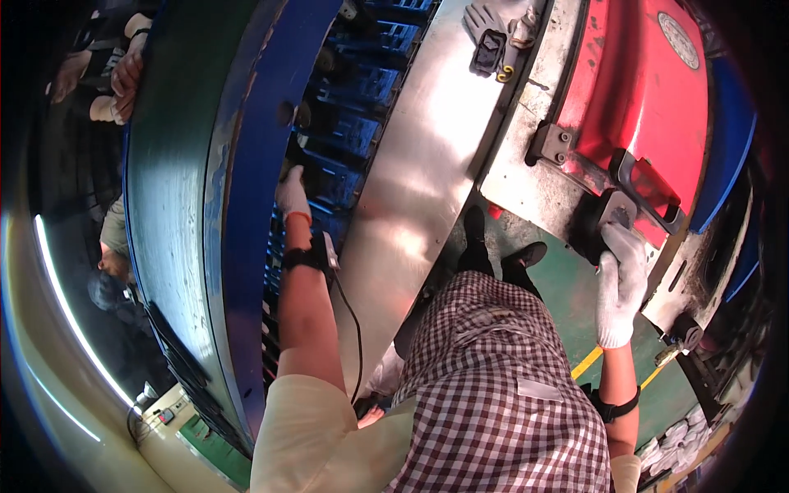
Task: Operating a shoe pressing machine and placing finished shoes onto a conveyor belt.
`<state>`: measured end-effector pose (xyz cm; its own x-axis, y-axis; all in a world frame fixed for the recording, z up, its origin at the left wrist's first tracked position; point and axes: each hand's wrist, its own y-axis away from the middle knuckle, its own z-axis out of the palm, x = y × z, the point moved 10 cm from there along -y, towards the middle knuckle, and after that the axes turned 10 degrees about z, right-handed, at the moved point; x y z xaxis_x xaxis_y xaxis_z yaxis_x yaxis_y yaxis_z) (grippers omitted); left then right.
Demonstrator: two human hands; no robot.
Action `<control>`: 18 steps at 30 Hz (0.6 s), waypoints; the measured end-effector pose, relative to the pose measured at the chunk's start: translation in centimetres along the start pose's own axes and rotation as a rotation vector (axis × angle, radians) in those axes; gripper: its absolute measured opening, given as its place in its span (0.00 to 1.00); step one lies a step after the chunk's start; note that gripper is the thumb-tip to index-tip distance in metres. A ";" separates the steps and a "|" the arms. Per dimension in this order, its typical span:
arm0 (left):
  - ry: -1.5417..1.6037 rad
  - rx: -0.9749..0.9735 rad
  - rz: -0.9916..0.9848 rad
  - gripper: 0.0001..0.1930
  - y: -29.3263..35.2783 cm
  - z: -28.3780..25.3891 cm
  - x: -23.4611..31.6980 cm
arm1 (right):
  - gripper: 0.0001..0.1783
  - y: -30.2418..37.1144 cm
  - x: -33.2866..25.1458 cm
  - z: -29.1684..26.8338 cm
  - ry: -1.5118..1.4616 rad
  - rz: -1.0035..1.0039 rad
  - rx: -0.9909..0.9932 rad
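My left hand [293,195], in a white knit glove with an orange-red cuff, reaches into the dark gap beside the blue machine frame [243,172]. Its fingers are closed near a dark shape that is too dim to name. At the red machine [649,82], my right hand [622,283] wears a white glove. Its fingers close on the lower edge of a dark block with a grey face [616,210]. That block sits by the corner of the pale metal plate [526,193], beside a black bracket [645,191]. How the block is attached cannot be made out.
A shiny metal ledge [403,185] runs between the two machines. Grey gloves [483,20] and a black-framed object [490,51] lie at its far end. Dark slots with blue parts [341,131] line the left machine. Another person's hands [127,76] rest beyond the green panel [177,90].
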<state>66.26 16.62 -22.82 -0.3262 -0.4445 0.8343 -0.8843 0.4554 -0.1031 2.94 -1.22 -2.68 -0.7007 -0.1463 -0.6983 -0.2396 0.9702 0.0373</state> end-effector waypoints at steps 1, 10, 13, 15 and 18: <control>-0.238 -0.024 0.020 0.32 -2.2 -1.6 -2.2 | 0.19 0.1 0.9 -0.1 -0.015 -0.005 -0.002; -0.340 -0.131 -0.007 0.40 6.7 5.6 1.9 | 0.21 0.1 3.2 -0.7 0.313 -0.025 0.234; -0.472 -0.575 0.051 0.42 14.5 10.4 2.1 | 0.22 0.8 5.2 -1.2 0.095 0.134 0.237; -0.650 -0.814 0.059 0.45 19.4 12.3 4.5 | 0.24 1.7 6.8 -1.9 0.072 0.192 0.280; -0.768 -0.905 0.036 0.50 22.3 12.2 5.9 | 0.23 3.6 10.1 -0.6 0.049 0.324 0.132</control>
<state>40.50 14.79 -26.79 -0.7339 -0.6262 0.2632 -0.4134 0.7192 0.5585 -5.43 0.63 -9.15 -0.7584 0.1673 -0.6299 0.0872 0.9839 0.1562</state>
